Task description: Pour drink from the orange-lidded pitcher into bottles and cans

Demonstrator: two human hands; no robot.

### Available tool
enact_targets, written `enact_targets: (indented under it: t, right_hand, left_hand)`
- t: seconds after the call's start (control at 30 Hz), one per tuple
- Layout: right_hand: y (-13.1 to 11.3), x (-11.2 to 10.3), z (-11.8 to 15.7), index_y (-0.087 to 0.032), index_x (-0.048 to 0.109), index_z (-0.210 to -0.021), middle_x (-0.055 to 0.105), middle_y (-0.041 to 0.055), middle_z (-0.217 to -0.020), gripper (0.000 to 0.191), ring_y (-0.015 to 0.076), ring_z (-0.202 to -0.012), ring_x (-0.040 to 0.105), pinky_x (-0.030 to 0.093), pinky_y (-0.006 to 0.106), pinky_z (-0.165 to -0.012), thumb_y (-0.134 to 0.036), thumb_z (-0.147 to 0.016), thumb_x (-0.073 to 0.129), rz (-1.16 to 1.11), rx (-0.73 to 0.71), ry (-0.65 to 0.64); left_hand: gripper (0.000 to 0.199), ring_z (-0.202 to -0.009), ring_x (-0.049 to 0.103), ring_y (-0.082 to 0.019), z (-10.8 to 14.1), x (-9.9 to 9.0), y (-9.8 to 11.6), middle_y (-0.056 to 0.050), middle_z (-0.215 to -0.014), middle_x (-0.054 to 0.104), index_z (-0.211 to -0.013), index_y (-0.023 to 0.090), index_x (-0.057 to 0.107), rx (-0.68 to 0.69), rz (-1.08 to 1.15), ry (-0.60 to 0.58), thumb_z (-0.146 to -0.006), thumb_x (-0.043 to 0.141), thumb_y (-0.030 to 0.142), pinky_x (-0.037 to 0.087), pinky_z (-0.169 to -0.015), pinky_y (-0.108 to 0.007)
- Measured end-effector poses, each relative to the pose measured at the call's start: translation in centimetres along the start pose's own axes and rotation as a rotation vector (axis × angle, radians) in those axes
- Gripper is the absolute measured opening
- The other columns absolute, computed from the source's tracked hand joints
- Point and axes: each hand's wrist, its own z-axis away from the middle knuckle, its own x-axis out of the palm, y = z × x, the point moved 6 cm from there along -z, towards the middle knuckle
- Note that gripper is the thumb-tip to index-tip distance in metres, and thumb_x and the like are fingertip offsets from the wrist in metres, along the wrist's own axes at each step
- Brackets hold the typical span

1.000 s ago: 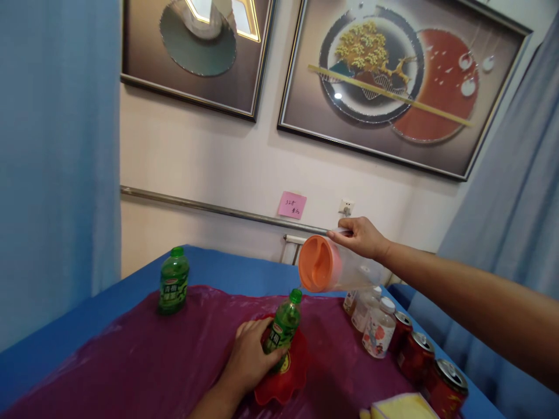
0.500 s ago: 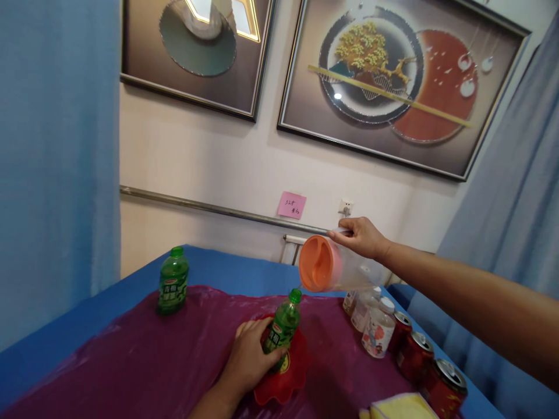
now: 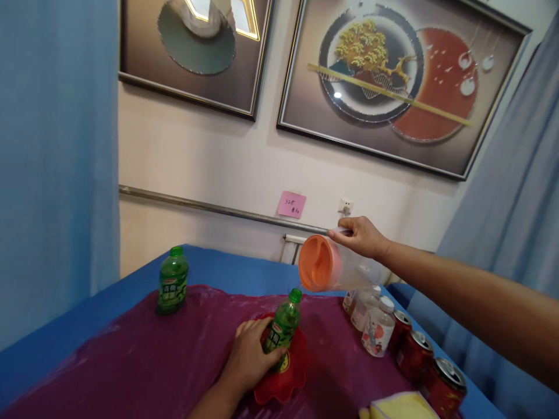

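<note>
1. fingers (image 3: 276, 354) of the left hand (image 3: 247, 356) are wrapped around a green bottle (image 3: 286, 321), so they are spread only as wide as its body.
2. the green bottle is held over a scalloped red dish (image 3: 279, 392), with its neck leaned a little to the right; its base is mostly hidden by the left hand, so whether the dish is touched by it cannot be made out.
3. by the right hand (image 3: 361, 237), a clear pitcher (image 3: 356, 274) is gripped at its pale handle (image 3: 344, 231), the fingers being curled narrowly around it.
4. the pitcher is tipped onto its side in the air, and its orange lid (image 3: 315, 265) is turned to the left, just above the mouth of the green bottle; whether liquid is being let out cannot be told clearly.
5. a second green bottle (image 3: 172, 288) is stood upright well apart to the left, near the edge of a purple sheet (image 3: 122, 366) by which much of the blue desk (image 3: 227, 265) is covered.
6. on the right, partly behind the pitcher, clear jars (image 3: 378, 330) with white caps are lined up, and their row is continued toward the near side by red cans (image 3: 446, 389).
7. a yellow cloth (image 3: 402, 407) is laid beside the nearest can and cut off by the lower border.
8. on the wall (image 3: 196, 151), framed pictures (image 3: 371, 87) are hung above a metal rail (image 3: 209, 208), and a pink note (image 3: 297, 201) is stuck just over the rail; the scene is flanked by blue curtains (image 3: 56, 145).
</note>
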Motion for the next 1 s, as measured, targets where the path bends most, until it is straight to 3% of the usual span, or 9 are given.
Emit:
enact_targets:
  t: [1.0]
  right_hand:
    - [-0.73,-0.23,-0.08,-0.024,0.031,-0.055,0.031,-0.0059,-0.052,0.050,0.0105,-0.052,0.028,0.022,0.029,-0.053,-0.057,-0.083,0.055,0.002,-0.001,-0.013]
  left_hand:
    - [0.059,-0.115,0.061,-0.032,-0.02,0.04,-0.14,-0.010,-0.120,0.072,-0.122,0.021,0.067,0.014,-0.002,0.027,-0.066,0.080,0.036,0.037,-0.106,-0.047]
